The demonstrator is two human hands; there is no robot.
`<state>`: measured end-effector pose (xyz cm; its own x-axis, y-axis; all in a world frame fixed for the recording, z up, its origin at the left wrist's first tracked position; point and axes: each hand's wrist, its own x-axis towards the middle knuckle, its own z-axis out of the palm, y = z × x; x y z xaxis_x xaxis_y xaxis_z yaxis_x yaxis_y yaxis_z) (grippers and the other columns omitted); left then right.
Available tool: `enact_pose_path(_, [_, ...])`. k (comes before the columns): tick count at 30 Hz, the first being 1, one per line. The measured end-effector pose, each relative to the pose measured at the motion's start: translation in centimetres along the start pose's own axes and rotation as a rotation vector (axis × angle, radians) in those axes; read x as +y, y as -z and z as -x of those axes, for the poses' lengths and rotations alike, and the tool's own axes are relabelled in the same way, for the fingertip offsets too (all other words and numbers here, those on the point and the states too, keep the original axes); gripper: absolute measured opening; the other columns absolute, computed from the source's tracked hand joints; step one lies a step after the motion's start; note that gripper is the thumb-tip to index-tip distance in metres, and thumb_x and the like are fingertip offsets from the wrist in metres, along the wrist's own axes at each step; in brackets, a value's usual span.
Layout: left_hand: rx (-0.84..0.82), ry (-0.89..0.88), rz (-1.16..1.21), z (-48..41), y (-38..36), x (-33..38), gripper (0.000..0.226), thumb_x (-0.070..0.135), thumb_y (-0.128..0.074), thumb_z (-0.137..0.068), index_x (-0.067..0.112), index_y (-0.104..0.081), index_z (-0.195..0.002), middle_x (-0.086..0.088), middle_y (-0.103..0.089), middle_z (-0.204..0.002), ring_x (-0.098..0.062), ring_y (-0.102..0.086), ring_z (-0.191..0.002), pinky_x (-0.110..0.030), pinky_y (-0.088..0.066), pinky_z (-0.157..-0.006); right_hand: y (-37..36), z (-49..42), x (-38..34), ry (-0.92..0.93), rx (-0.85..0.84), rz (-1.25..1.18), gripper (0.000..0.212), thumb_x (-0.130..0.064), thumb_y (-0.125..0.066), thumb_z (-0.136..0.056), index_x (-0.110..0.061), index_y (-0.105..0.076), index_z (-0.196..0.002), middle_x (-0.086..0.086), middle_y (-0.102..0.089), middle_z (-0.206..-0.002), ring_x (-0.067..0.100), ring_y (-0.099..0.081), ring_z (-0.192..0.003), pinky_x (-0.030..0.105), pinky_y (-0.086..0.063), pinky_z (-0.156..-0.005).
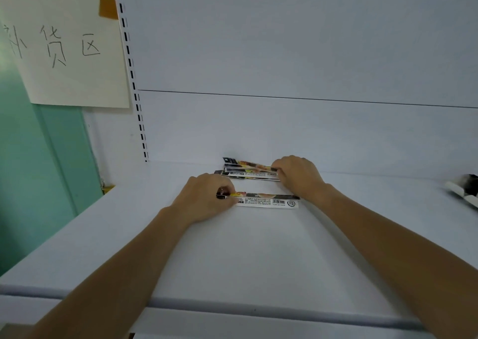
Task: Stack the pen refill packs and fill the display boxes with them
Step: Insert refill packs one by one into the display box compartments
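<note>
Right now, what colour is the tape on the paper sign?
Orange-brown tape at the sign's top right corner, seen from the head view.

Hands: two, a left hand (207, 196) and a right hand (297, 174).
Near refill packs (266, 200): a small stack, count unclear.
Far refill packs (248, 170): a loose pile of several, exact number unclear.
Paper sign (64, 46): one.
Tape piece (108, 6): one.
Shelf (232, 248): one.
</note>
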<state>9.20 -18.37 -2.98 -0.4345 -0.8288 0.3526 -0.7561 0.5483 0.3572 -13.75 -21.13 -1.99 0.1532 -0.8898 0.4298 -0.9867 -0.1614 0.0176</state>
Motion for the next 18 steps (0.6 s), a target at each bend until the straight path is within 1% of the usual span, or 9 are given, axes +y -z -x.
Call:
enact_pose_path(2, [0.038, -0.015, -0.031, 0.0, -0.1, 0.0, 0.019, 0.04, -0.063, -0.082, 0.028, -0.065, -0.096, 0.012, -0.059, -0.101, -0.01, -0.05, -0.099, -0.031, -0.036, -0.094, 0.8, 0.3, 0.1, -0.029, 0.084, -0.073, 0.03, -0.007, -0.037, -0.092, -0.015, -0.064, -0.104, 0.004, -0.064, -0.097, 0.025, -0.058, -0.089, 0.029, -0.037, -0.066])
enact_pose_path(4, [0.151, -0.039, -0.08, 0.1, -0.1, 0.1, 0.043, 0.042, -0.067, -0.078, 0.028, -0.056, -0.117, 0.006, -0.044, -0.128, -0.013, -0.032, -0.123, -0.029, -0.024, -0.101, 1.6, 1.1, 0.3, 0.013, 0.156, -0.157, 0.029, -0.009, -0.042, -0.092, -0.017, -0.067, -0.103, 0.001, -0.067, -0.099, 0.022, -0.06, -0.089, 0.03, -0.043, -0.068])
enact_pose_path(5, [0.221, -0.048, -0.082, 0.1, 0.1, 0.1, 0.056, 0.043, -0.069, -0.076, 0.027, -0.049, -0.126, 0.004, -0.036, -0.136, -0.013, -0.023, -0.129, -0.029, -0.021, -0.102, 1.9, 1.5, 0.4, 0.052, 0.135, -0.214, 0.026, -0.011, -0.047, -0.09, -0.017, -0.069, -0.101, -0.001, -0.068, -0.099, 0.02, -0.061, -0.09, 0.03, -0.046, -0.073])
enact_pose_path(7, [0.261, -0.059, -0.066, 0.3, 0.2, 0.2, 0.072, 0.051, -0.068, -0.074, 0.026, -0.039, -0.134, 0.005, -0.028, -0.143, -0.013, -0.016, -0.134, -0.031, -0.019, -0.105, 2.0, 2.6, 0.4, 0.111, -0.038, -0.341, 0.013, -0.022, -0.058, -0.087, -0.02, -0.071, -0.091, -0.007, -0.066, -0.099, 0.014, -0.06, -0.094, 0.03, -0.047, -0.082])
enact_pose_path(9, [0.113, -0.049, -0.075, 0.3, 0.1, 0.3, 0.077, 0.062, -0.06, -0.072, 0.028, -0.037, -0.137, 0.007, -0.035, -0.142, -0.013, -0.024, -0.132, -0.031, -0.022, -0.106, 1.8, 3.5, 0.2, 0.084, -0.192, -0.463, 0.024, -0.042, -0.06, -0.084, -0.02, -0.069, -0.083, -0.009, -0.065, -0.096, 0.009, -0.058, -0.094, 0.025, -0.045, -0.085])
enact_pose_path(12, [-0.096, -0.003, -0.027, 0.4, -0.3, 0.3, 0.054, 0.058, -0.059, -0.079, 0.031, -0.052, -0.125, 0.012, -0.054, -0.125, -0.008, -0.047, -0.113, -0.03, -0.033, -0.101, 1.6, 4.0, 0.3, 0.016, -0.048, -0.603, 0.028, -0.039, -0.056, -0.088, -0.014, -0.069, -0.083, -0.006, -0.065, -0.089, 0.005, -0.059, -0.086, 0.022, -0.043, -0.081])
enact_pose_path(14, [-0.093, -0.011, -0.016, 0.3, -0.3, 0.2, 0.041, 0.055, -0.059, -0.08, 0.032, -0.059, -0.113, 0.016, -0.058, -0.114, -0.007, -0.052, -0.106, -0.031, -0.037, -0.098, 1.8, 4.1, 0.7, -0.022, -0.019, -0.627, 0.022, -0.036, -0.059, -0.087, -0.016, -0.069, -0.087, -0.01, -0.064, -0.088, 0.001, -0.057, -0.084, 0.019, -0.04, -0.077])
enact_pose_path(16, [-0.086, -0.032, -0.004, 0.3, -0.2, 0.2, 0.035, 0.054, -0.06, -0.081, 0.033, -0.06, -0.109, 0.017, -0.057, -0.105, -0.006, -0.052, -0.102, -0.03, -0.038, -0.093, 2.2, 4.6, 0.8, -0.043, -0.171, -0.642, 0.027, -0.047, -0.065, -0.08, -0.025, -0.067, -0.096, -0.016, -0.062, -0.095, -0.002, -0.057, -0.09, 0.015, -0.04, -0.074])
enact_pose_path(18, [-0.086, -0.063, -0.038, 0.4, -0.1, 0.5, 0.034, 0.049, -0.056, -0.085, 0.031, -0.058, -0.114, 0.015, -0.057, -0.108, -0.006, -0.051, -0.1, -0.027, -0.037, -0.09, 2.4, 5.2, 0.6, 0.021, -0.275, -0.509, 0.041, -0.054, -0.066, -0.075, -0.029, -0.063, -0.107, -0.017, -0.059, -0.101, 0.001, -0.053, -0.096, 0.014, -0.04, -0.078])
